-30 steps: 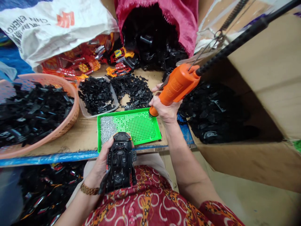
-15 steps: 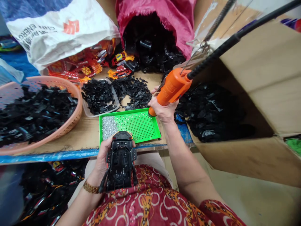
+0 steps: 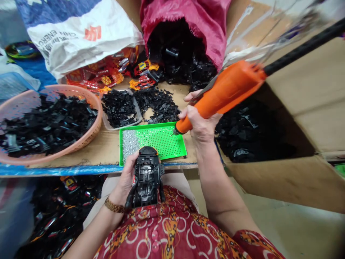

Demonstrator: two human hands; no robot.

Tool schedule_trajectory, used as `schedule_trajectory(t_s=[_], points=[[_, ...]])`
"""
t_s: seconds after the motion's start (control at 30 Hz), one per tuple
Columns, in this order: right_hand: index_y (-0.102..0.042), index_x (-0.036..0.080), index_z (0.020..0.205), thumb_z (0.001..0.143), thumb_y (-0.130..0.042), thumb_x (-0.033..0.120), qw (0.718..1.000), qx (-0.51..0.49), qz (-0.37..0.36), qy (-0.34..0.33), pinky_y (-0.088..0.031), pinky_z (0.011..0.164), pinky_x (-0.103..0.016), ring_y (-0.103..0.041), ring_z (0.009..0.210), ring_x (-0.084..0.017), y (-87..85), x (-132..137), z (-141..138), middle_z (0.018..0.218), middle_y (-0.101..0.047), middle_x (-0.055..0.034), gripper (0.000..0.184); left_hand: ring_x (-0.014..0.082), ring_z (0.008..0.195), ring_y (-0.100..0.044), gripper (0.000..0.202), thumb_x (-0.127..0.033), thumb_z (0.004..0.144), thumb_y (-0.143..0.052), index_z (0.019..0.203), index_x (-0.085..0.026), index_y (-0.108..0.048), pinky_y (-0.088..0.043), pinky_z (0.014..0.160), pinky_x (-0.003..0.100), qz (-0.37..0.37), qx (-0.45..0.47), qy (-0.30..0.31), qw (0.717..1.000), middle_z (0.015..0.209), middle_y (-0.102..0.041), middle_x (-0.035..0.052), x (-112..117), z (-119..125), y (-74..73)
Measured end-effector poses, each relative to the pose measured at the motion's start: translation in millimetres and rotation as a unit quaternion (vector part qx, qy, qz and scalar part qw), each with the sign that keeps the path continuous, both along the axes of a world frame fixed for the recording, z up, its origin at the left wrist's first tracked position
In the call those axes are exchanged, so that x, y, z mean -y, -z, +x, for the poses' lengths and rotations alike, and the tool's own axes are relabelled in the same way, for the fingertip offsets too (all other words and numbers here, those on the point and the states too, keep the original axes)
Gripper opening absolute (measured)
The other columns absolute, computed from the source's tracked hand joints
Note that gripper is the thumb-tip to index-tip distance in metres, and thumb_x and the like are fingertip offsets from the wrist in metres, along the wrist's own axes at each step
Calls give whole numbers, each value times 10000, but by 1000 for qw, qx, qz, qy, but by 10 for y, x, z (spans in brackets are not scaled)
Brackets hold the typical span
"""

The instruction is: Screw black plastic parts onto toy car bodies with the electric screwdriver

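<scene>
An upturned toy car point(image 3: 147, 176), its black underside facing me, is held near my lap by my left hand point(image 3: 129, 172), which wraps round its left side. My right hand point(image 3: 202, 124) grips an orange electric screwdriver point(image 3: 221, 94) that tilts down to the left. Its dark tip is over the right end of a green perforated tray point(image 3: 176, 155). Small silvery screws point(image 3: 130, 142) lie heaped at the tray's left end, and more are scattered in its holes. Whether a screw sits on the tip is too small to tell.
A pink basket point(image 3: 94, 135) and a clear plastic tub point(image 3: 107, 126) hold black plastic parts. Behind are a white sack point(image 3: 81, 39) with orange car shells and a magenta sack point(image 3: 215, 25) of black parts. At right stands an open carton point(image 3: 283, 180); a cable point(image 3: 302, 54) runs up from the screwdriver.
My right hand has lifted the screwdriver slightly off the tray's far right corner, so its tip now shows. The toy car stays in my left hand. The whole view has shifted a little.
</scene>
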State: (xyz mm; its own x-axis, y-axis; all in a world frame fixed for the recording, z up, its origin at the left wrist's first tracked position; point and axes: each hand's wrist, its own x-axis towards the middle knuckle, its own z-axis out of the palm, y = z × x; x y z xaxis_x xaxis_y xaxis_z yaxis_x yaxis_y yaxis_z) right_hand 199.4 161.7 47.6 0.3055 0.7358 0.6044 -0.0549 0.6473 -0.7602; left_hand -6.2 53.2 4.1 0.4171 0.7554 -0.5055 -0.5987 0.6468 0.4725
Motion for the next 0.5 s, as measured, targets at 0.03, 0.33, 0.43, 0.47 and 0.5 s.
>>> schedule_trajectory(t_s=[0.03, 0.33, 0.43, 0.47, 0.5], points=[[-659, 266, 970, 769, -790, 263, 1000, -10, -5, -14, -559, 499, -281, -600, 515, -92, -60, 59, -15, 932, -676, 32, 241, 244, 738, -768, 376, -451, 870, -695, 1052, -126, -749, -652, 697, 347, -8, 2, -2, 1000, 926, -812, 117, -5, -2, 2], [-663, 275, 977, 755, -813, 242, 977, -71, -19, -201, -569, 483, -263, -576, 473, -72, -532, 564, -284, 917, -651, 53, 270, 276, 756, -771, 347, -482, 830, -706, 965, -167, -755, -643, 680, 350, -29, 45, -53, 997, 766, -788, 70, 8, 37, 33], [-661, 276, 977, 788, -766, 228, 976, -84, -50, -195, -549, 484, -257, -579, 493, -74, -517, 678, -428, 926, -661, 49, 222, 281, 738, -768, 361, -494, 804, -733, 958, -169, -762, -641, 662, 358, -16, 35, -59, 997, 758, -788, 62, 39, 26, 69], [-663, 277, 980, 788, -766, 233, 976, -81, -61, -191, -539, 478, -258, -576, 498, -78, -498, 701, -461, 930, -666, 45, 222, 281, 746, -768, 374, -492, 800, -742, 977, -163, -766, -640, 669, 357, -15, 30, -62, 998, 777, -793, 63, 49, 23, 80], [-667, 276, 989, 789, -769, 239, 977, -75, -69, -190, -531, 472, -261, -577, 504, -81, -476, 715, -483, 937, -668, 40, 228, 280, 760, -770, 378, -486, 797, -751, 988, -160, -769, -639, 683, 355, -15, 27, -66, 997, 797, -798, 63, 58, 21, 88]])
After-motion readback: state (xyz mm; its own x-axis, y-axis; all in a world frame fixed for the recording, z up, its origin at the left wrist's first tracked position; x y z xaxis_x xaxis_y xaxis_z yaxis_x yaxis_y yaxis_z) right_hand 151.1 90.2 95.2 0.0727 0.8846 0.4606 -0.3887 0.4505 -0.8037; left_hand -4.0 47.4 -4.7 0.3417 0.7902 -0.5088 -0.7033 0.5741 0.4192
